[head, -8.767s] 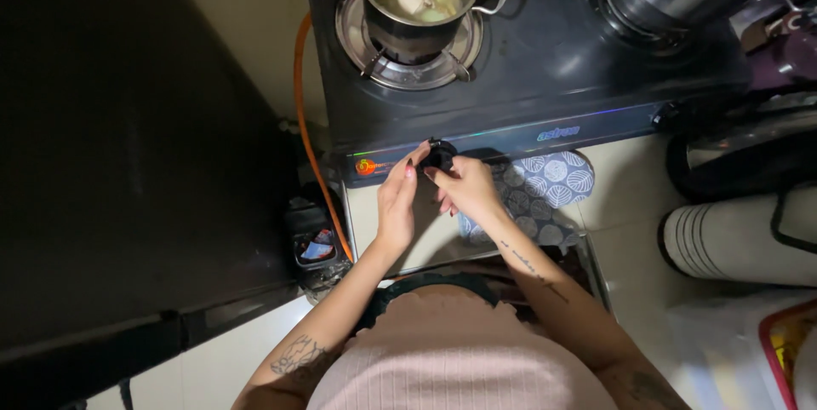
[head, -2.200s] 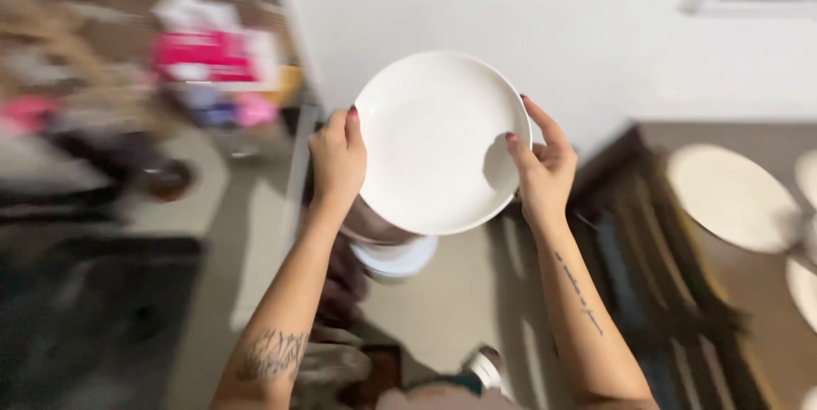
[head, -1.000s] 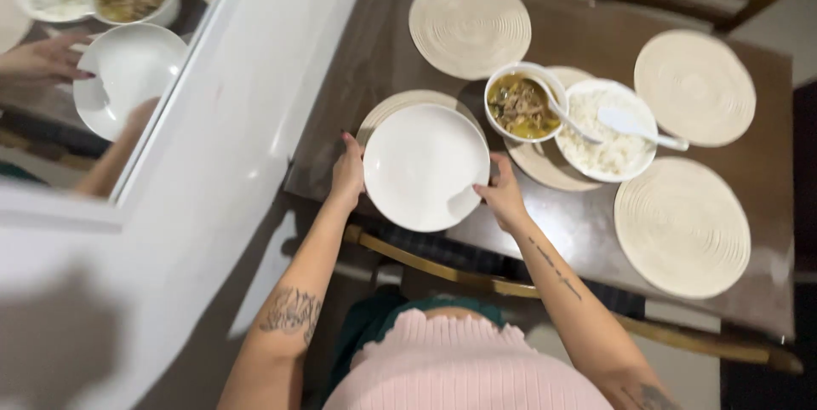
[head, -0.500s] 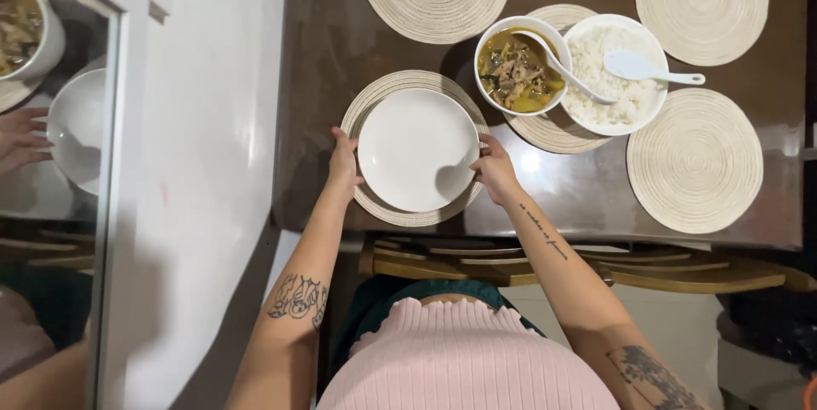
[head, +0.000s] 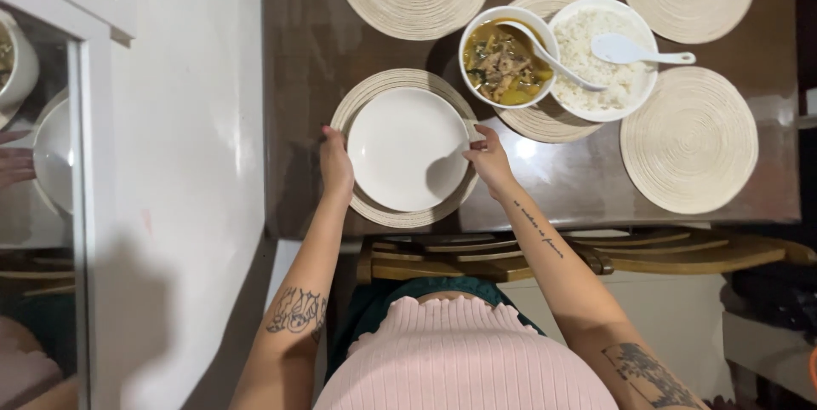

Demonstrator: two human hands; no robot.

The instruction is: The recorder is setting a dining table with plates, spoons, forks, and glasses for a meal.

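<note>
A dark brown bench [head: 587, 180] holds five round woven mats. Behind the plate, a bowl of stew [head: 508, 57] with a spoon in it sits touching a bowl of rice [head: 606, 59] with a white spoon on top. A wooden chair [head: 545, 258] is tucked under the near edge. A white wall [head: 183, 163] stands to the left.

The white plate [head: 407, 149] sits on the nearest mat [head: 400, 216]. The left hand [head: 335, 167] touches the plate's left rim, fingers curled loosely. The right hand [head: 491, 160] holds the right rim, fingers [head: 477, 145] pinched on the edge.
</note>
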